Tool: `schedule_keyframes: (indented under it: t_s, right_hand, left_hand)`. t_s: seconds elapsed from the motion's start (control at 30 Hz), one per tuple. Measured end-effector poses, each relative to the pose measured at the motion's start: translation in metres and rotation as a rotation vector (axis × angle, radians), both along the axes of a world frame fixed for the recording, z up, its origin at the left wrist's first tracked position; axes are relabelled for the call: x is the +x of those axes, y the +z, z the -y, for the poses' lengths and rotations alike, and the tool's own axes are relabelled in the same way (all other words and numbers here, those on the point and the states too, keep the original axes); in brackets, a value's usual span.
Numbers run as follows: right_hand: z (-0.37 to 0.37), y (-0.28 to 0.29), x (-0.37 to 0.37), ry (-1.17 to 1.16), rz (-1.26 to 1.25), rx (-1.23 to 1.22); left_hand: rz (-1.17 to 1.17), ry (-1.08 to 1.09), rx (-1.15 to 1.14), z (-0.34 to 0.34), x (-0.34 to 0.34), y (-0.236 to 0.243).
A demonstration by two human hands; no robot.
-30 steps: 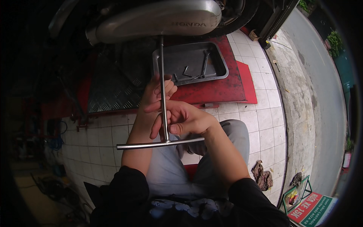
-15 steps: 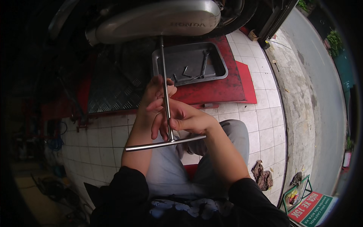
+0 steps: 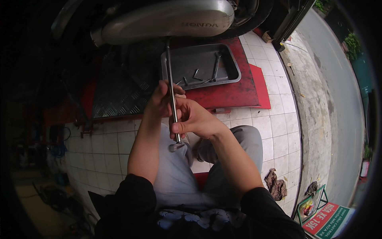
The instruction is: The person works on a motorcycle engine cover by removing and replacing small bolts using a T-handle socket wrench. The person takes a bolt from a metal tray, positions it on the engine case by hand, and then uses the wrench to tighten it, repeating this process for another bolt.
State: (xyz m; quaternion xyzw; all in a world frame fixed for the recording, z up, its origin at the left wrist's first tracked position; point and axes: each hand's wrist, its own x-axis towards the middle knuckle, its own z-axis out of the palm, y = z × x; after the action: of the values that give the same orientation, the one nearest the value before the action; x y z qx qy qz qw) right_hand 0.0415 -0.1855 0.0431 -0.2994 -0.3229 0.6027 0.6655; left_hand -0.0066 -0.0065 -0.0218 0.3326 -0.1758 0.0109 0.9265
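Two bare hands at one T-handle wrench [image 3: 170, 75], shaft running from the silver cover's [image 3: 167, 24] lower edge down toward the lap; top end hidden. Right hand [image 3: 201, 119]: thumb and fingers closed round the lower shaft, just above the crossbar [image 3: 176, 147], which shows nearly end-on. Left hand [image 3: 159, 97]: higher up, next to the shaft, fingers partly curled; can't tell if it grips. Metal tray [image 3: 195, 57] on the red stand [image 3: 225, 96] holds a spanner [image 3: 216, 67] plus small bolts [image 3: 195, 73]. Crumpled brown rag [image 3: 275, 185] on tiled floor [image 3: 283, 119].
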Motion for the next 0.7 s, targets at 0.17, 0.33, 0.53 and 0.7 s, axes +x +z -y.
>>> schedule_keyframes:
  t_s: [0.17, 0.33, 0.53, 0.7]
  right_hand:
    - [-0.001, -0.001, -0.003, 0.013, 0.151, -0.125]
    - [0.012, 0.000, 0.002, 0.110, 0.214, -0.280]
    - [0.043, -0.028, 0.016, 0.147, 0.168, -0.182]
    - [0.055, -0.046, 0.025, 0.142, 0.194, -0.195]
  left_hand:
    - [-0.149, 0.197, 0.115, 0.001, 0.016, 0.013]
    - [-0.573, 1.007, 0.614, 0.001, 0.030, 0.036]
    - [-0.497, 1.468, 1.199, -0.002, 0.079, 0.080]
    - [-0.522, 1.697, 1.310, 0.005, 0.102, 0.074]
